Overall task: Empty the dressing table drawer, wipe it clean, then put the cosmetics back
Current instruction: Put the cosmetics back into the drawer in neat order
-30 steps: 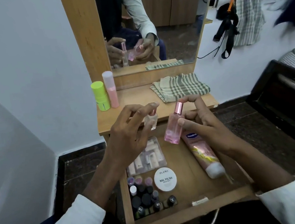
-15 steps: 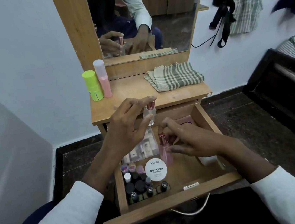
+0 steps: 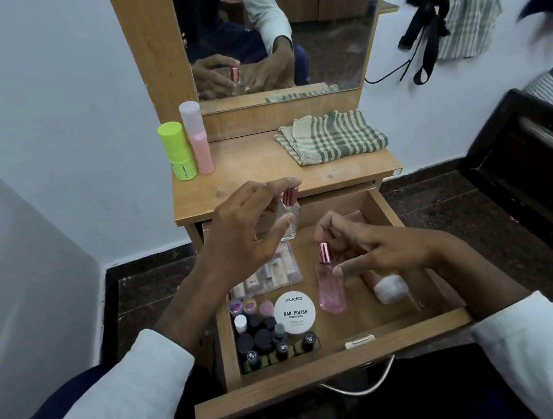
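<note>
**Over an open drawer, two hands each hold a small bottle**

Nearest the viewer, two white sleeves reach forward over an open wooden drawer [image 3: 334,368] pulled out from a dressing table [image 3: 265,179]. At the drawer's front left stands a cluster of dark nail polish bottles [image 3: 269,342], with a round white tub of nail polish remover wipes [image 3: 294,312] just beside them. A small pale clasp [image 3: 360,341] lies against the front wall.

Toward the middle, the right hand [image 3: 383,249] holds a pink glass bottle [image 3: 330,287] with a rose-gold cap, upright on the drawer floor, thumb and fingertips pinching it near the neck. Under that hand lies a pink tube [image 3: 389,287] with a white cap. Left of the pink bottle lies a clear packet of small sample tubes [image 3: 272,275].

Higher up, the left hand [image 3: 244,240] grips a small clear bottle [image 3: 288,220] with a rose-gold cap, held in the air above the drawer's back left part, between thumb and curled fingers.

On the tabletop beyond, a lime green container [image 3: 177,151] and a taller pink container [image 3: 197,139] stand touching at the left, and a folded green checked cloth [image 3: 332,137] lies at the right. Farthest back, a mirror [image 3: 281,26] reflects both hands and the clear bottle.
</note>
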Demonstrator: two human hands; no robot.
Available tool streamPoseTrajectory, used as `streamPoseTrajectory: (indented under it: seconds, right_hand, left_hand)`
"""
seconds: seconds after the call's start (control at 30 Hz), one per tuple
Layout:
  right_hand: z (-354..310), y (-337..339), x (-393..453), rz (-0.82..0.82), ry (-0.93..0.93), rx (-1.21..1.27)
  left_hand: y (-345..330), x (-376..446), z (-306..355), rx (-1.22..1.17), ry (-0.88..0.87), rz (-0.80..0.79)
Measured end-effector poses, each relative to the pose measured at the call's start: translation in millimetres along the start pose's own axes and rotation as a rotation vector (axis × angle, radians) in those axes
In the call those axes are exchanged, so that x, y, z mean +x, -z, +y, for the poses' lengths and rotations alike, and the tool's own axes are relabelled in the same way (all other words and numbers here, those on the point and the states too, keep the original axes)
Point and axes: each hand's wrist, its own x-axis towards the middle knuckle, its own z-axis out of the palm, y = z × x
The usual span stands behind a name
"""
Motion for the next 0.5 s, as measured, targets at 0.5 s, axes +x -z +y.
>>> streamPoseTrajectory:
  seconds: [0.5]
  right_hand:
    - [-1,-17,18,0.03,-0.131,-0.432]
  left_hand:
    - [-3,-5,4,-0.371,0.396,-0.316]
